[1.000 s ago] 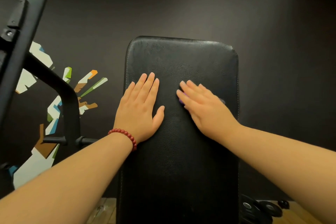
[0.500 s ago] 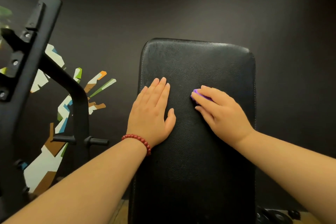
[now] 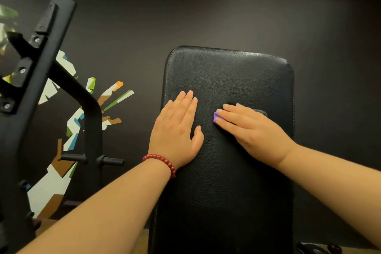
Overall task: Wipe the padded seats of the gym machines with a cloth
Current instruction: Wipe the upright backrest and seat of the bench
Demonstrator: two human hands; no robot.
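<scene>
Pressing one purple cloth (image 3: 216, 117) onto the right half of the one black pad (image 3: 226, 72) with the right hand (image 3: 251, 130), fingers straight, and resting the left hand (image 3: 175, 136) flat, fingers released, just left of it, one red bracelet (image 3: 162, 161) circling that wrist.

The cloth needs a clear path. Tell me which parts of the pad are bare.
Bare: the padded seat from its top edge to the fingers, and its near stretch between the forearms. Crowded: the middle, where the left hand lies flat beside the right hand pressing the cloth.
</scene>
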